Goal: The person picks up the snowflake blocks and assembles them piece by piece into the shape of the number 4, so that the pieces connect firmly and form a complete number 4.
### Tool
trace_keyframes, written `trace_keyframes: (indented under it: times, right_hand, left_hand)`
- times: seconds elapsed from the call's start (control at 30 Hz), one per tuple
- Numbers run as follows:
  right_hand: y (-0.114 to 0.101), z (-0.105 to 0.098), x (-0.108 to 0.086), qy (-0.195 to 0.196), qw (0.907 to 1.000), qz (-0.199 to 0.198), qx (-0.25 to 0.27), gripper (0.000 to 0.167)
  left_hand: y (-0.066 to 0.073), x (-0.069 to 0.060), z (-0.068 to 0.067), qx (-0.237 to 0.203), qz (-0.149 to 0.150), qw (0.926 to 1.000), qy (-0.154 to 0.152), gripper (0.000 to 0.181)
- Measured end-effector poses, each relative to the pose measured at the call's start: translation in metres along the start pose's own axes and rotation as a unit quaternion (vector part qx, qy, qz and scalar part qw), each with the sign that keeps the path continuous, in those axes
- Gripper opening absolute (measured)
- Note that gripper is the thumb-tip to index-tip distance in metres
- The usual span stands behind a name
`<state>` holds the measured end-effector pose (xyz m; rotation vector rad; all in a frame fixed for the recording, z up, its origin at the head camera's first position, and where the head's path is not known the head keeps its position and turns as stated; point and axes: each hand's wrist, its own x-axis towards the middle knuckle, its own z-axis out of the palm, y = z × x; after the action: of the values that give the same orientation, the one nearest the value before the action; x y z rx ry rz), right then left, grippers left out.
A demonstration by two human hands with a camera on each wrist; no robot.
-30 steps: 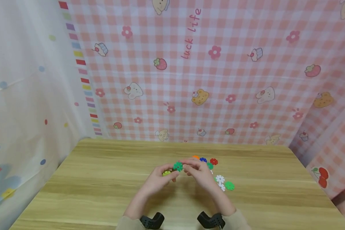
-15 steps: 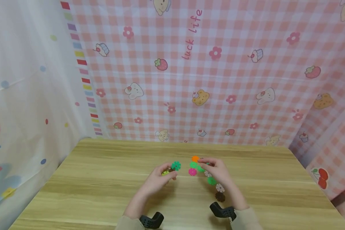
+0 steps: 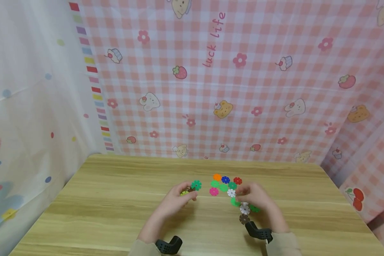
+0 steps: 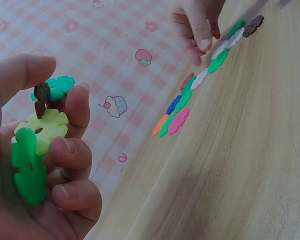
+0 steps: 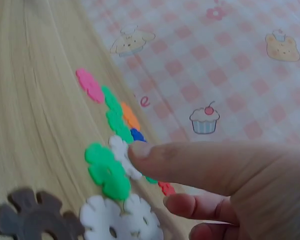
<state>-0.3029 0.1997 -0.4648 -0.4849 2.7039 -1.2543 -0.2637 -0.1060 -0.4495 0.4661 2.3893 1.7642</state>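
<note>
My left hand (image 3: 176, 197) holds a small chain of joined plastic snowflake discs above the table. In the left wrist view the chain shows a green disc (image 4: 30, 172), a yellow disc (image 4: 54, 124), a brown disc (image 4: 42, 95) and a teal-green disc (image 4: 61, 86). Thumb and fingers curl round it. My right hand (image 3: 257, 196) hovers over loose discs at the right, fingers loosely bent, with nothing seen between them. Beneath and beside it lie a white disc (image 3: 231, 193), a green disc (image 5: 107, 171) and a brown disc (image 5: 35, 217). The hand partly hides some discs.
Farther back lie a pink disc (image 3: 214, 191), an orange disc (image 3: 217, 177), a blue disc (image 3: 225, 180) and a red disc (image 3: 238, 181), among several green ones. The wooden table (image 3: 115, 206) meets a pink checked cloth (image 3: 259, 128) behind.
My right hand has left the chain's teal-green disc, passed over the back discs and moved right and nearer, over the white and green ones. The left hand has stayed nearly still with the chain.
</note>
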Motion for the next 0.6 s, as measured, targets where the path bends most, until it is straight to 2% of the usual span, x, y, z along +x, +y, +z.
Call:
trace_keyframes:
  times: [0.3, 0.47, 0.5, 0.6]
  right_hand:
    - [0.007, -0.003, 0.001, -0.035, 0.9990, -0.007, -0.025, 0.025]
    - [0.005, -0.008, -0.006, -0.063, 0.9961, -0.056, -0.025, 0.024]
    - [0.005, -0.010, -0.008, -0.068, 0.9951, -0.067, -0.025, 0.024]
    - [0.006, -0.012, -0.013, -0.082, 0.9925, -0.089, -0.019, 0.024]
  left_hand:
    - [0.003, 0.001, -0.001, 0.006, -0.008, 0.9999, -0.002, 0.022]
    - [0.003, -0.001, -0.003, 0.003, -0.002, 1.0000, 0.000, 0.025]
    - [0.008, -0.003, -0.003, 0.000, -0.001, 1.0000, 0.000, 0.026]
    - [0.010, -0.005, -0.003, -0.008, -0.003, 1.0000, 0.003, 0.028]
